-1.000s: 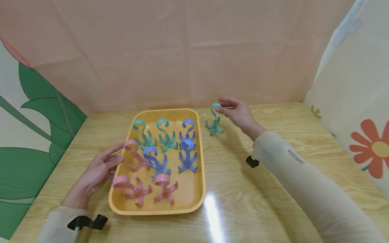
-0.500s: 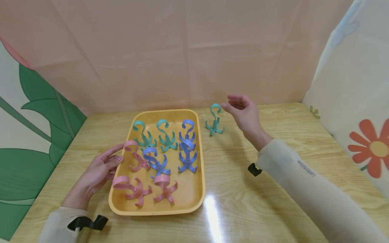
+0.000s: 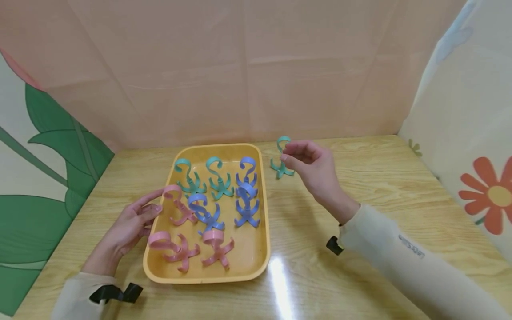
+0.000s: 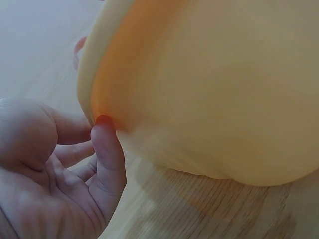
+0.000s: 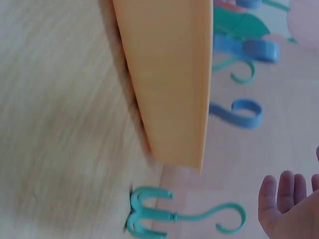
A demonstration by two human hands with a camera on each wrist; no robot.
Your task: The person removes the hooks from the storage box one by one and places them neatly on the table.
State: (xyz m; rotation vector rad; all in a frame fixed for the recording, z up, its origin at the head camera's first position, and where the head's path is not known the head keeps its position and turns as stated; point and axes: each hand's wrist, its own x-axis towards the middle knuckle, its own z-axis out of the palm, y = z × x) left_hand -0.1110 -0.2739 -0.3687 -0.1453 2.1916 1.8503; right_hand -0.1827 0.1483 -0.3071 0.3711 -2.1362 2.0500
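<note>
I judge unloading, another pick called for; left hand (image 3: 130, 222) pinches rectangular yellow plastic tray (image 3: 202, 281), right hand (image 3: 318, 171) empty near curled teal plastic hook (image 3: 282, 170).

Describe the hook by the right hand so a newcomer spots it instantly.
On the table, find the yellow tray. Just right of its far end, beside the right hand, a green hook stands upright. It is the only hook outside the tray.
</note>
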